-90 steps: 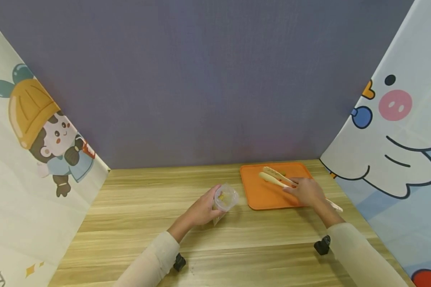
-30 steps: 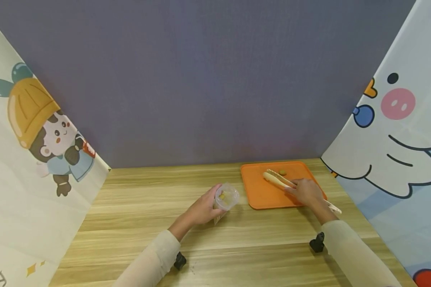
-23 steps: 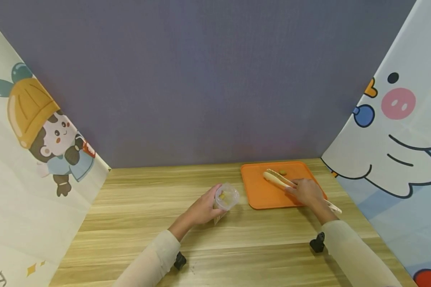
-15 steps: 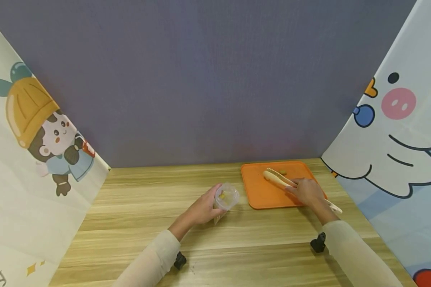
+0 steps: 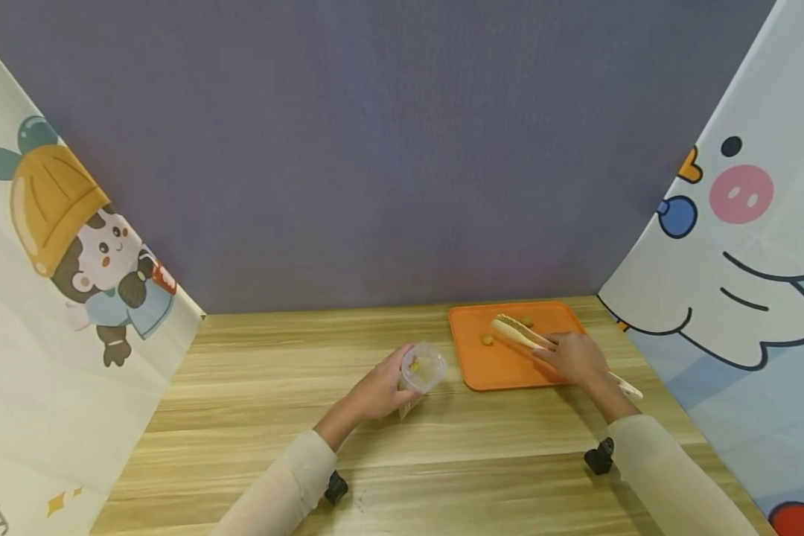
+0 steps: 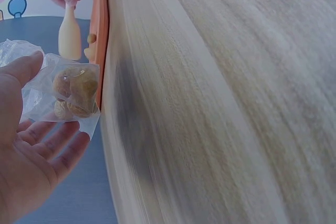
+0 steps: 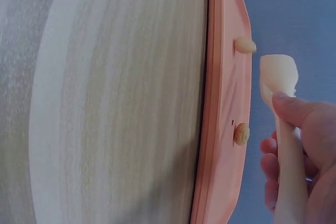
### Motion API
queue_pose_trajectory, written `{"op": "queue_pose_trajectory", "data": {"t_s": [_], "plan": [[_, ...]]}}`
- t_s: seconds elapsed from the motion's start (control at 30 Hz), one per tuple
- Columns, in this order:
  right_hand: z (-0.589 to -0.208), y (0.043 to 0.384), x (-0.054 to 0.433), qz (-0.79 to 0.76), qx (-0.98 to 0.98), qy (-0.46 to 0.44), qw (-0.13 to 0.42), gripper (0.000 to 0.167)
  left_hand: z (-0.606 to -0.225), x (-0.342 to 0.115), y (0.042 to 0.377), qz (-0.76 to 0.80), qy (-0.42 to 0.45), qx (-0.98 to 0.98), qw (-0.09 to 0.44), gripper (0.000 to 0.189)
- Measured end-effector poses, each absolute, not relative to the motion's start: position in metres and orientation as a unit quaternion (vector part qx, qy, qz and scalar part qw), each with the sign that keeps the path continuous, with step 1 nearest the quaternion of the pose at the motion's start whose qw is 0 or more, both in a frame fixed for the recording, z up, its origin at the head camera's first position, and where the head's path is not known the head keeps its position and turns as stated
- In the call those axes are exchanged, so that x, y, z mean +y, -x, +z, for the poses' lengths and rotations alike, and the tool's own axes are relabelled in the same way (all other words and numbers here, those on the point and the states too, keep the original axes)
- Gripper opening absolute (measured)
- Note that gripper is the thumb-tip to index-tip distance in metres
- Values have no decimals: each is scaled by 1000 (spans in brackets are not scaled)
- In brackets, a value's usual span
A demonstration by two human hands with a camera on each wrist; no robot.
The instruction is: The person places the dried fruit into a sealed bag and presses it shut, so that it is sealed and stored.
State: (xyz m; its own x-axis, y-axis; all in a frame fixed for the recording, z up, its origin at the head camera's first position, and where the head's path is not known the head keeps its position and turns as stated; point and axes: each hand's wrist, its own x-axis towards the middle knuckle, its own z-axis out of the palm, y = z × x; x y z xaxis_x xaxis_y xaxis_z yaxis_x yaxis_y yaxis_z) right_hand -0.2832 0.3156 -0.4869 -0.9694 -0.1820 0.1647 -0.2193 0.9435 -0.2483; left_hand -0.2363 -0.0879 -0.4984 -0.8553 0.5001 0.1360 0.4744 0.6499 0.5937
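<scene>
My left hand (image 5: 378, 391) holds a clear plastic bag (image 5: 432, 370) between thumb and fingers, its round mouth facing up. Several round brown lumps (image 6: 79, 90) show through the bag in the left wrist view. Cream-coloured tongs (image 5: 519, 333) are gripped in my right hand (image 5: 576, 359), thumb along one arm, their tips near each other over the orange tray (image 5: 502, 372). One small brown lump (image 5: 487, 340) lies on the tray just left of the tips. Another brown lump (image 5: 527, 321) is behind them, partly covered by the tongs.
The tray sits at the back right of the wooden table (image 5: 295, 387), near a grey back panel (image 5: 388, 186). White printed side panels stand at left (image 5: 27, 357) and right (image 5: 764, 313). The tongs' handle ends reach past the tray's right edge.
The tongs have come away slightly from the left lump, which now shows apart from their tips. Three seconds ago they stood farther back on the tray. My left hand stays put.
</scene>
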Motion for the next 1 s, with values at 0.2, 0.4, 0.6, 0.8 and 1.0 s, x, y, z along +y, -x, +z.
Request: {"op": "queue_pose_trajectory", "data": {"t_s": [0.2,0.4,0.6,0.8,1.0], "plan": [[-490,283,317,119,-984,-116,67,46,-498,-88,236,324,-268,907,19,87],[-493,282,315,135,-983,-110,52,50,-497,-88,236,321,-272,907,13,88],[-493,278,313,145,-980,-123,53,50,-495,-88,234,327,-271,905,16,87],[-493,272,311,140,-978,-140,59,52,-494,-88,233,326,-275,904,10,86],[-496,265,307,137,-982,-126,42,53,-496,-88,234,328,-277,903,12,86]]}}
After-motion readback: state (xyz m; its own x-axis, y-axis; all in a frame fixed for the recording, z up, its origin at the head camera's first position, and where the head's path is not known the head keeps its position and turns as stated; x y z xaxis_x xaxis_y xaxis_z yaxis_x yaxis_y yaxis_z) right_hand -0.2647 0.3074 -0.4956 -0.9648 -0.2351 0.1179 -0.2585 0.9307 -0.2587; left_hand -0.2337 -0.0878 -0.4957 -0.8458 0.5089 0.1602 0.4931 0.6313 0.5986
